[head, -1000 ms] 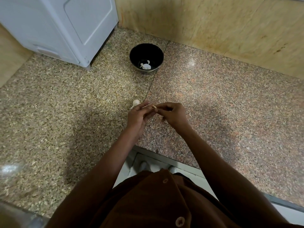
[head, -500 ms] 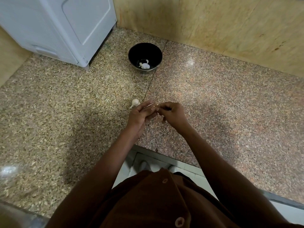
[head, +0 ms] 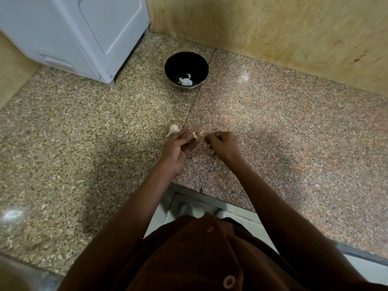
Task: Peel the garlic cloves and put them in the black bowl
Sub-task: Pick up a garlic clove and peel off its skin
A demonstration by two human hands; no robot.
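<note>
The black bowl (head: 186,70) stands on the granite counter near the back wall, with peeled white garlic (head: 186,81) lying in it. My left hand (head: 179,148) pinches a small garlic clove (head: 195,135) at its fingertips. My right hand (head: 222,144) is just right of it, fingers curled, pinching a thin strip of garlic skin (head: 203,133) pulled off the clove. A garlic bulb piece (head: 173,129) lies on the counter just beyond my left hand.
A white appliance (head: 79,32) stands at the back left, close to the bowl. A tan stone wall (head: 273,32) runs behind the counter. Bits of skin (head: 243,143) lie right of my right hand. The counter's front edge (head: 210,196) is below my wrists.
My hands have drawn slightly apart, and a strip of skin now shows between them, pulled off the clove by my right hand. The bowl and the garlic bulb piece stay where they were.
</note>
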